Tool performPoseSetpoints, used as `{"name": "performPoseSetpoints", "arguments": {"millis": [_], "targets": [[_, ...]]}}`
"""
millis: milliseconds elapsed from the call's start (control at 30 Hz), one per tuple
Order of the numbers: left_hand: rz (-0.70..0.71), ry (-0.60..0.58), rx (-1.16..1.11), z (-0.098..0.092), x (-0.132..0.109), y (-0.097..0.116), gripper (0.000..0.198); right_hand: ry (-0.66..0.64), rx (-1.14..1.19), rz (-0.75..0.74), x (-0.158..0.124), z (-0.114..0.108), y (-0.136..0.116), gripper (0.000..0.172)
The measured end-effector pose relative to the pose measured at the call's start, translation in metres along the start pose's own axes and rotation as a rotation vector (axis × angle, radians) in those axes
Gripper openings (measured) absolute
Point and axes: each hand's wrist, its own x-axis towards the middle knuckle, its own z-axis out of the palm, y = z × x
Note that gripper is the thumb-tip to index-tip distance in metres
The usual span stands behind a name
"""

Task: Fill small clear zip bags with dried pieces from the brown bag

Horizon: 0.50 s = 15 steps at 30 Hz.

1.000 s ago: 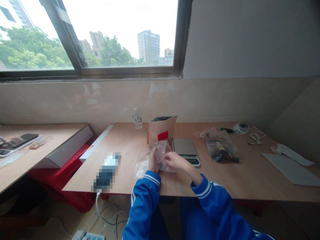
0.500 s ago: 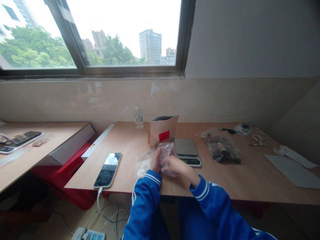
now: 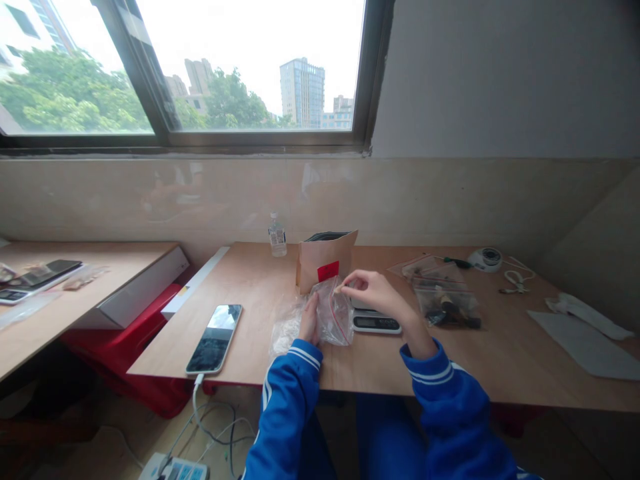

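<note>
A clear zip bag (image 3: 336,321) with a red seal line is gripped at its left side by my left hand (image 3: 309,320). My right hand (image 3: 369,288) is raised just above and to the right of the bag, thumb and fingertips pinched on a small pale piece (image 3: 339,289) too small to name. Behind the bag stands an open brown paper pouch (image 3: 320,257) with a red label. The digital scale (image 3: 377,324) sits to the right, its plate partly hidden beneath my right hand. More clear plastic bags (image 3: 287,331) lie left of my left hand.
A phone (image 3: 215,340) on a charging cable lies at the left. Behind are a small water bottle (image 3: 277,237) and, to the right, filled zip bags (image 3: 447,300), a white dome camera (image 3: 485,259) and a white sheet (image 3: 583,343). A second table (image 3: 115,257) stands at far left.
My right hand has come out of the zip bag, moving up and to the right with a small pale piece in its fingertips. My left hand stays on the bag.
</note>
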Motion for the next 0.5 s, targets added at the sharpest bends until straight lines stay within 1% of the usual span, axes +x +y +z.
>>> {"name": "performPoseSetpoints", "arguments": {"millis": [67, 100, 133, 167, 200, 233, 267, 333, 400, 500], "targets": [[-0.022, 0.029, -0.014, 0.001, -0.001, 0.001, 0.040, 0.251, 0.011, -0.039, 0.021, -0.013, -0.010, 0.028], [-0.026, 0.040, -0.007, 0.001, -0.001, 0.001, 0.039, 0.398, 0.013, -0.058, 0.034, -0.017, -0.014, 0.029], [-0.024, 0.047, 0.002, 0.001, -0.001, 0.001, 0.039, 0.518, 0.016, -0.082, 0.047, -0.019, -0.017, 0.028], [-0.013, 0.052, 0.008, 0.000, 0.000, 0.001, 0.038, 0.602, 0.016, -0.101, 0.060, -0.018, -0.019, 0.026], [0.000, 0.055, 0.013, -0.001, 0.000, 0.001, 0.038, 0.646, 0.007, -0.112, 0.072, -0.016, -0.019, 0.024], [0.010, 0.058, 0.014, -0.001, 0.001, 0.000, 0.037, 0.647, -0.014, -0.114, 0.083, -0.012, -0.018, 0.022], [0.015, 0.062, 0.012, -0.002, 0.002, 0.000, 0.037, 0.620, -0.043, -0.108, 0.092, -0.007, -0.016, 0.019], [0.012, 0.062, 0.007, -0.003, 0.003, -0.001, 0.037, 0.521, -0.101, -0.088, 0.104, 0.003, -0.011, 0.015], [0.012, 0.050, 0.008, -0.004, 0.003, -0.002, 0.039, 0.441, -0.119, -0.070, 0.108, 0.011, -0.007, 0.014], [0.046, 0.042, 0.029, -0.004, 0.003, -0.002, 0.041, 0.408, -0.077, -0.078, 0.102, 0.013, -0.003, 0.022]]}}
